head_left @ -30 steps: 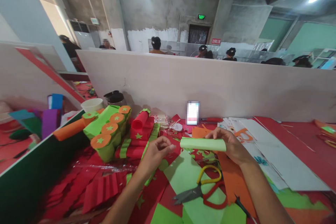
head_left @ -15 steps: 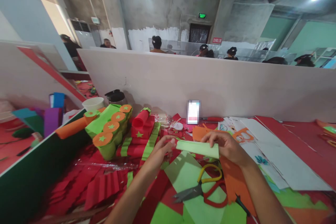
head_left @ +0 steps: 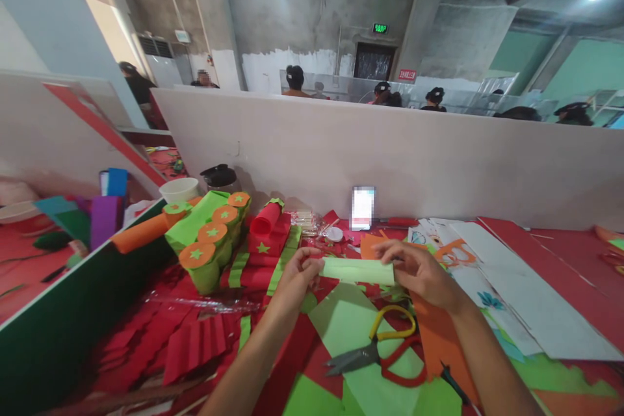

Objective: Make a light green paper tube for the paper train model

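Observation:
A pale green paper roll (head_left: 358, 271) is held level above the table between my two hands. My left hand (head_left: 303, 271) pinches its left end with thumb and fingertips. At the other end, my right hand (head_left: 423, 273) has its fingers closed on the roll. Below lie a pale green paper sheet (head_left: 336, 318) and, on top of it, scissors (head_left: 377, 348) with one yellow and one red handle. Orange paper (head_left: 441, 344) lies under my right forearm.
Left of my hands stand a green paper tank model (head_left: 199, 227) with orange star discs and a red paper model (head_left: 268, 234). Folded red strips (head_left: 195, 348) lie nearer. A phone (head_left: 362, 208) leans on the partition (head_left: 414, 156). White boards (head_left: 531, 286) lie right.
My left hand has come up to the roll and gripped its left end. My right fingers have shifted at the other end, and the roll has turned closer to level.

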Action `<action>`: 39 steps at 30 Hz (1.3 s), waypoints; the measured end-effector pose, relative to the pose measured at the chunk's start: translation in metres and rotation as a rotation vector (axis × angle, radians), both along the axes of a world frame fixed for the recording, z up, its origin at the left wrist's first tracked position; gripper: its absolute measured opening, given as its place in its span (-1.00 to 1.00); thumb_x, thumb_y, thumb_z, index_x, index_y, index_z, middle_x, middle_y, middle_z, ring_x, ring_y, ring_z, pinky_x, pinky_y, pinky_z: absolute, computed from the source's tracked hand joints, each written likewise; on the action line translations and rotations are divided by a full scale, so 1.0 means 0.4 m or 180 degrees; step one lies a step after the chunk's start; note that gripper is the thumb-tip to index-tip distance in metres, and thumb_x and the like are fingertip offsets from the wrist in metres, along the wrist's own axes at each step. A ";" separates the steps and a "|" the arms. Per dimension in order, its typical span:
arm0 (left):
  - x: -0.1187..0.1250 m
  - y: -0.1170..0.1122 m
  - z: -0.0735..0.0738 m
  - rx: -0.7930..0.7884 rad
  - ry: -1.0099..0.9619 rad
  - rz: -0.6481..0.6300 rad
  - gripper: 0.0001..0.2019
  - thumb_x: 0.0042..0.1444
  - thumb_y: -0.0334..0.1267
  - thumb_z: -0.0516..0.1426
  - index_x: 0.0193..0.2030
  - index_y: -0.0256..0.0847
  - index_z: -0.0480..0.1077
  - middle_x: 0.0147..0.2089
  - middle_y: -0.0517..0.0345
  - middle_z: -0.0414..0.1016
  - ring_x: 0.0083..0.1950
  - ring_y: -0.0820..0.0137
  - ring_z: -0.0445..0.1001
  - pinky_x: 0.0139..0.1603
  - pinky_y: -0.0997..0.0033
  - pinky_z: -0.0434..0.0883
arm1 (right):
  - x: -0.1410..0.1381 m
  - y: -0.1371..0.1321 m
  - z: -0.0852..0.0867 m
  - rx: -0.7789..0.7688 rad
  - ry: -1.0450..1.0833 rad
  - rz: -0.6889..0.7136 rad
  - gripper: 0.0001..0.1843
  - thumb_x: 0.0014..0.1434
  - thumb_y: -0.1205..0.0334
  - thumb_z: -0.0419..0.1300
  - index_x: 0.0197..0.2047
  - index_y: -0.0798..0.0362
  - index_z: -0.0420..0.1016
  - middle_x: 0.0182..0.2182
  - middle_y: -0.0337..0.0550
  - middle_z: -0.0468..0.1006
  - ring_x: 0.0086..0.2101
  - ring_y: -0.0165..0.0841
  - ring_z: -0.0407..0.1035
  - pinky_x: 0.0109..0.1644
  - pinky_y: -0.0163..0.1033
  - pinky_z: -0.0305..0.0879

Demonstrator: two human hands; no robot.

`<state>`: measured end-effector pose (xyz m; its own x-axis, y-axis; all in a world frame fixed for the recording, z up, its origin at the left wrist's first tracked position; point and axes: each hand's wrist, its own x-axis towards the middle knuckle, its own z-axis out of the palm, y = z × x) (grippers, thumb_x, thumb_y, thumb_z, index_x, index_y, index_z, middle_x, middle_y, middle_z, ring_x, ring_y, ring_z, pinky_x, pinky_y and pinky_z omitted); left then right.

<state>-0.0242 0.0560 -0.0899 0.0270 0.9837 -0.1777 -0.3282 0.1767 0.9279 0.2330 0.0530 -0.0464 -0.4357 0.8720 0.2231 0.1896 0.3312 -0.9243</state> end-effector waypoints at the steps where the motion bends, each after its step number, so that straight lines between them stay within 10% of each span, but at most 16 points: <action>1: 0.000 0.002 0.000 0.0079 -0.0001 0.0075 -0.63 -0.13 -0.14 0.32 -0.20 -0.17 0.33 -0.55 0.43 0.22 -0.61 0.61 0.17 -0.57 0.61 0.16 | 0.008 0.002 0.000 0.0071 0.0009 -0.0134 -0.84 0.17 0.25 0.20 -0.14 -0.05 0.47 0.08 -0.06 0.40 0.05 -0.18 0.33 0.03 -0.11 0.36; 8: 0.000 0.010 -0.006 0.0598 0.0104 0.0445 -0.63 -0.07 -0.11 0.29 -0.18 -0.16 0.28 -0.51 0.39 0.33 -0.56 0.57 0.26 -0.53 0.58 0.22 | 0.017 0.000 0.019 -0.0026 -0.0290 -0.0818 -0.68 0.24 0.05 0.17 0.03 -0.08 0.36 -0.30 -0.18 0.46 -0.21 -0.27 0.40 -0.18 -0.25 0.35; 39: 0.019 0.005 -0.027 0.0903 0.0273 0.0148 -0.57 -0.04 -0.21 0.30 -0.08 -0.16 0.22 -0.48 0.36 0.41 -0.47 0.54 0.32 -0.43 0.58 0.24 | -0.069 0.020 -0.045 -0.0272 -0.0060 -0.0950 -0.67 0.15 0.16 0.24 0.00 -0.05 0.36 -0.34 -0.20 0.58 -0.40 -0.32 0.44 -0.34 -0.27 0.30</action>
